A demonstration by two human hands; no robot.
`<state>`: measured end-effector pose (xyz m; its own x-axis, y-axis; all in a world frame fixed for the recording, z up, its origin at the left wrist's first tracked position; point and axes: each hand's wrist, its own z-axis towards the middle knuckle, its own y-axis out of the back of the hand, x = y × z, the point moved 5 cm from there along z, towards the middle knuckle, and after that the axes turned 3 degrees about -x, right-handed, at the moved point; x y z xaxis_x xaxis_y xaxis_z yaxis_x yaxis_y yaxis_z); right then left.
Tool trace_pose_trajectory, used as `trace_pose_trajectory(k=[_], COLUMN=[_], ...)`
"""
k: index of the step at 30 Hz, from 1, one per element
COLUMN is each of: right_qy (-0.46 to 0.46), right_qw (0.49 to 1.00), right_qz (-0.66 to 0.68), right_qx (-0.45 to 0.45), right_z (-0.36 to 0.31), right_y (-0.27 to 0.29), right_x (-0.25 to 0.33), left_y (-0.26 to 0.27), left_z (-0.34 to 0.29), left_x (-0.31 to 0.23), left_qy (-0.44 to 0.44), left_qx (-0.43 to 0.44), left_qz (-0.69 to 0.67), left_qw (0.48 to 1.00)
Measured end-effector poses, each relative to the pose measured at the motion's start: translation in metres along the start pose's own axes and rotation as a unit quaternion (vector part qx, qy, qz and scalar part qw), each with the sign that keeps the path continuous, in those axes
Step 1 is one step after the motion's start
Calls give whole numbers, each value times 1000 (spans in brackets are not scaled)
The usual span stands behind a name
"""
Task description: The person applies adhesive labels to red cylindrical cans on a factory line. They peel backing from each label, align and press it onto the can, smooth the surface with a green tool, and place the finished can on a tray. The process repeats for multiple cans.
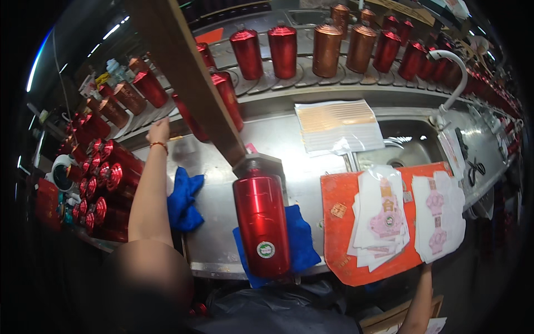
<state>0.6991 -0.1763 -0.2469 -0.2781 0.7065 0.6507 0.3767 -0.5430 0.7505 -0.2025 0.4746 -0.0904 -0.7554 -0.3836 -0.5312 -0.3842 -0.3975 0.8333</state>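
My left hand (159, 132) is stretched out to the far left, beside the conveyor's edge, its fingers curled closed; whatever they may hold is hidden. A red bottle (191, 118) stands close to its right, partly behind a brown post. Directly in front of me, a glossy red bottle (258, 214) with a round green-and-white sticker rests on a blue cloth (303, 236), its neck pointing away. My right hand (425, 269) is at the near edge of a stack of white labels with pink print (439, 222); its fingers are hidden there.
Red and copper bottles (328, 51) line the curved conveyor (261, 84). More red bottles (114, 175) are piled at left. An orange mat (339, 245) carries another label pile (384, 217). Behind it are a sink (414, 139), a white faucet (464, 72) and a striped sheet (339, 125). The brown post (189, 72) crosses the view.
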Motion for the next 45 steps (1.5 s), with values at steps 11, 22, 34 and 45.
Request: trace_pose_trajectory(k=[11,22,34,45], right_qy=[81,160,194,204], right_qw=[644,805,798,802], right_qz=[-533,176,196,206], right_qx=[544,544,536,522], right_z=[-185,-287,-317,-320], right_y=[12,-28,-79,-80], right_x=[88,440,477,471], left_y=[178,157,142,135], left_z=[-322,-427,-435,-439], left_x=[-133,-115,-124,-113], left_qy=[-379,-295,-207,-126], left_qx=[53,326,338,376], left_qz=[-271,-302,-386,-427], left_qw=[883,846,833,813])
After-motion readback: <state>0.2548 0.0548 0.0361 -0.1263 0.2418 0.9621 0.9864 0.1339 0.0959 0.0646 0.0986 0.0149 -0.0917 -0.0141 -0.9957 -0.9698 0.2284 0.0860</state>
